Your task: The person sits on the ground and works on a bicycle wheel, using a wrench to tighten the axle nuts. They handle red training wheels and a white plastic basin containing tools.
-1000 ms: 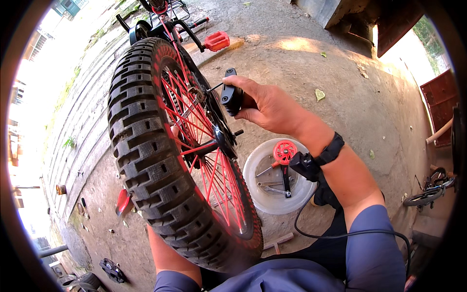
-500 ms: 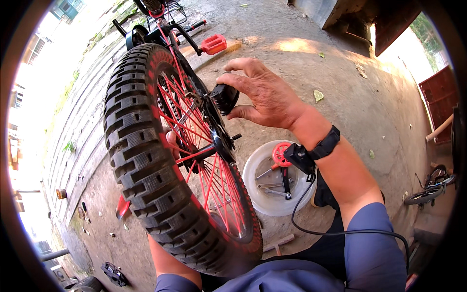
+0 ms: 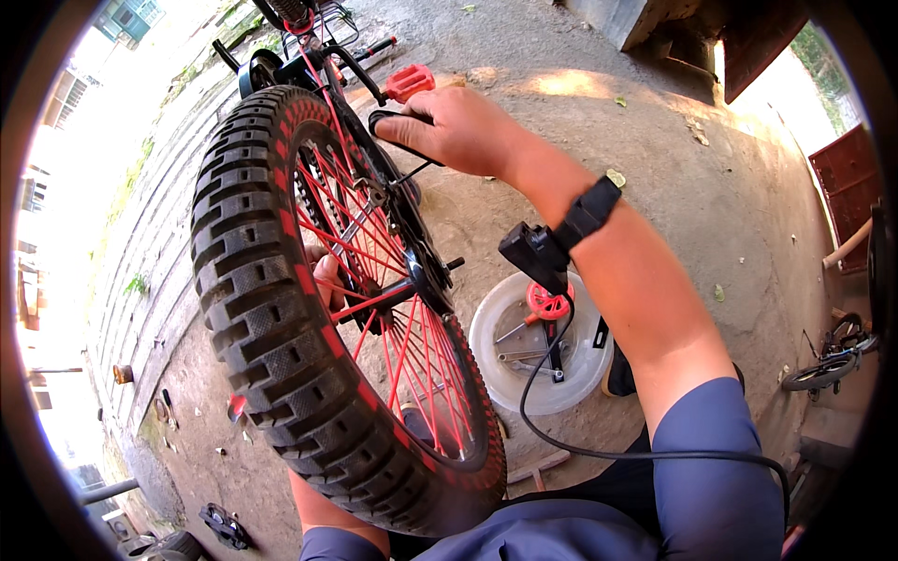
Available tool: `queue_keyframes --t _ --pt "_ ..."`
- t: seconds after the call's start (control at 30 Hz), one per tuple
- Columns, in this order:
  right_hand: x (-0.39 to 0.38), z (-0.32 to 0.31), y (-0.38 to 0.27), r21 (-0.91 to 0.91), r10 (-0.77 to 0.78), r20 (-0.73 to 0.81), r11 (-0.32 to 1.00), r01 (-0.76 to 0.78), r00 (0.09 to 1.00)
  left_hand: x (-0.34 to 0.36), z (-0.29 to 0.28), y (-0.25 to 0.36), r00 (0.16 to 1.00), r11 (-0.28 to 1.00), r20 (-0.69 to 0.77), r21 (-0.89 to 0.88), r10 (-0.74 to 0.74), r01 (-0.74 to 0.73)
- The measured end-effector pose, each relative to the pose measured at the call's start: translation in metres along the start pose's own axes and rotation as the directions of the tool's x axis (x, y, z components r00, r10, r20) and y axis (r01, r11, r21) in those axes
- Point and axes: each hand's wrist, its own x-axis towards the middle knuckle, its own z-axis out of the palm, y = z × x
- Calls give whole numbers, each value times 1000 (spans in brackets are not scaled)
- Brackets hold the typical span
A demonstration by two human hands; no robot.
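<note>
A bicycle wheel with a knobby black tyre (image 3: 248, 271) and red spokes stands tilted before me. My right hand (image 3: 463, 131) is closed on a black-handled tool (image 3: 402, 140), whose thin dark rod slants down toward the black frame beside the wheel. The tool's exact kind is unclear. Through the spokes my left hand (image 3: 325, 277) shows only partly, its fingers bent together near the hub (image 3: 369, 294); whatever they grip is hidden. A red pedal (image 3: 409, 82) sits just beyond my right hand. A strap with a black cabled box (image 3: 538, 252) is on my right wrist.
Right of the wheel, a whitish round basin (image 3: 482, 374) holds a red wheel-shaped part (image 3: 547, 299), a black bar and several wrenches. A dark part (image 3: 223, 526) lies on the ground at lower left. Another bicycle (image 3: 828, 360) is at far right.
My right hand has moved up and left toward the red pedal, turning the black tool so its rod shows. The left fingers have shifted slightly at the hub; the wheel stays almost still.
</note>
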Motion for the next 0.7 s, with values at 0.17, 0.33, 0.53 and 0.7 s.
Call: queue_keyframes --t 0.17,0.33,0.53,0.7 --pt "19 6 8 134 336 182 922 -362 924 -1 0 0 1000 1000 -1 -8 6 -6" --pt "26 4 10 328 490 512 648 -688 705 1 1 -1 1000 999 1 -29 19 -19" --pt "24 20 35 468 479 594 449 -761 647 1 3 1 1000 999 12 -39 28 -27" --pt "23 43 26 790 269 353 428 -439 896 -5 -5 3 1000 1000 -16 -25 18 -19"
